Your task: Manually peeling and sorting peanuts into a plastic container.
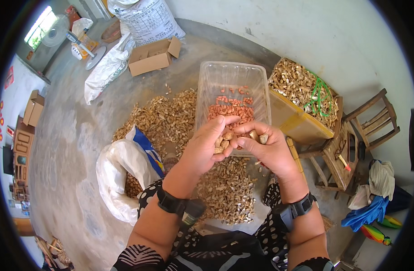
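Observation:
Several unshelled peanuts [224, 143] rest in the cupped palm of my left hand [207, 140]. Close beside it, my right hand [269, 144] holds split peanut shells [258, 137] between thumb and curled fingers. The fingertips of both hands meet or nearly meet, and what lies between them is partly hidden. Both hands are above the near end of a clear plastic bin [234, 69]. Shelled reddish peanut kernels [230, 111] lie on its floor, thickest toward me; my hands cover part of them.
Empty-looking shells [227, 193] are heaped on the floor below and left of the bin. An open white sack [108, 176] of peanuts stands at left. A cardboard box [295, 111] full of shells is at right, near a wooden chair [342, 159]. Another carton [151, 57] sits behind.

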